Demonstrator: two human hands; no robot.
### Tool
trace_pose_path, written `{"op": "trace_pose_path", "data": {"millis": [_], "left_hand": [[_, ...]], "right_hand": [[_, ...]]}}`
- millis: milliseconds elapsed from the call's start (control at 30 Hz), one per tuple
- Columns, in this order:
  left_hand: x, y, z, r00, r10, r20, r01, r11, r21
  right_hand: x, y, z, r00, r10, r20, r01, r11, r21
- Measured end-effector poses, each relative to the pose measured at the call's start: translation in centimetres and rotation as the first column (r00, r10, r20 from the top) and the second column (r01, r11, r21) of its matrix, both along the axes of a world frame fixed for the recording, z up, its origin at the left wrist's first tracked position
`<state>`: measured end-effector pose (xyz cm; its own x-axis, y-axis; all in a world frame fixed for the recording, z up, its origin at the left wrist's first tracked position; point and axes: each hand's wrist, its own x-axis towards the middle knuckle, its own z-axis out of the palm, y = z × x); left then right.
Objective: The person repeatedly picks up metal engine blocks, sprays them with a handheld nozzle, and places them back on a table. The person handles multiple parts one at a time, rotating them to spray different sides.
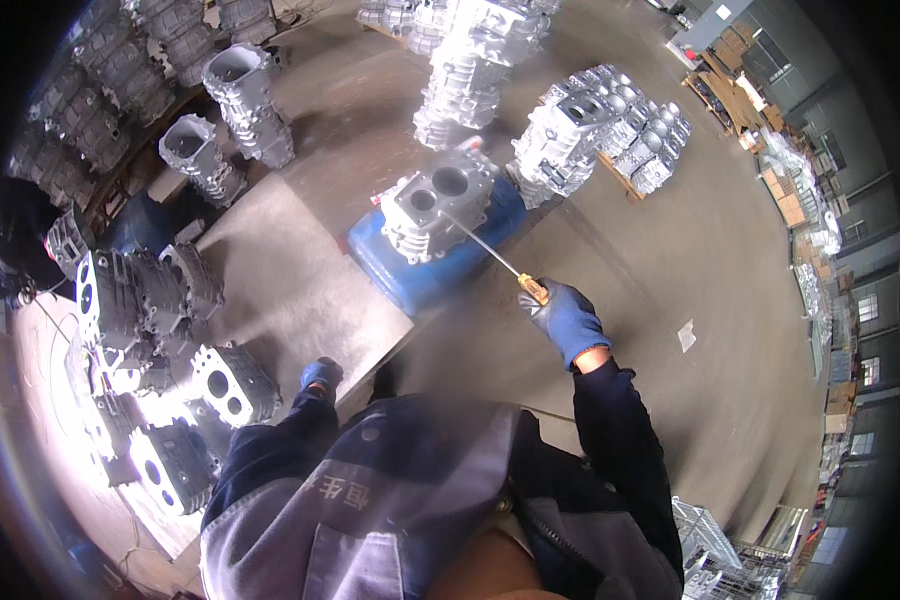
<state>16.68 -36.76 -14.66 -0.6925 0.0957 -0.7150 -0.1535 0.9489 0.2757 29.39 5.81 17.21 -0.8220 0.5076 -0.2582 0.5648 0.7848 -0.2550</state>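
My right hand, in a blue and dark glove, is wrapped round the yellow handle of a long-shafted screwdriver. The thin shaft runs away to the upper left. Its tip meets the top face of a silver metal gearbox housing, just beside the two round bores. This housing rests on a blue drum-shaped support. My left hand, also gloved in blue, hangs low near my body, apart from the housing. Its fingers are too small and shaded to make out.
Several similar housings stand on the left. More are stacked at the far side and on a pallet at the far right. A grey sheet lies on the floor. A wire cage stands at the lower right.
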Motion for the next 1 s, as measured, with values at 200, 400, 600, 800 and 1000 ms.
{"op": "trace_pose_path", "data": {"millis": [200, 400, 600, 800, 1000], "left_hand": [[-0.6, -0.7, -1.5, 0.987, -0.162, 0.013, 0.163, 0.986, -0.041], [-0.8, -1.2, -2.9, 0.996, -0.060, 0.063, 0.059, 0.998, 0.017], [-1.0, -1.4, -3.1, 0.992, -0.120, 0.027, 0.120, 0.993, 0.001], [-0.2, -2.9, -2.6, 0.986, -0.165, 0.028, 0.165, 0.986, 0.018], [0.8, -3.2, -0.9, 0.962, -0.268, -0.047, 0.263, 0.961, -0.084]], "right_hand": [[-0.1, 1.9, -1.5, 0.992, -0.126, 0.026, 0.124, 0.991, 0.058], [-0.7, 4.5, -2.0, 0.983, -0.162, -0.082, 0.168, 0.984, 0.065], [-3.4, 5.6, -1.2, 0.980, -0.199, -0.022, 0.200, 0.976, 0.090], [-8.3, 4.4, 0.8, 0.982, -0.189, 0.023, 0.190, 0.980, -0.058], [-11.1, -0.6, -0.4, 0.988, 0.052, -0.148, -0.043, 0.997, 0.064]]}}
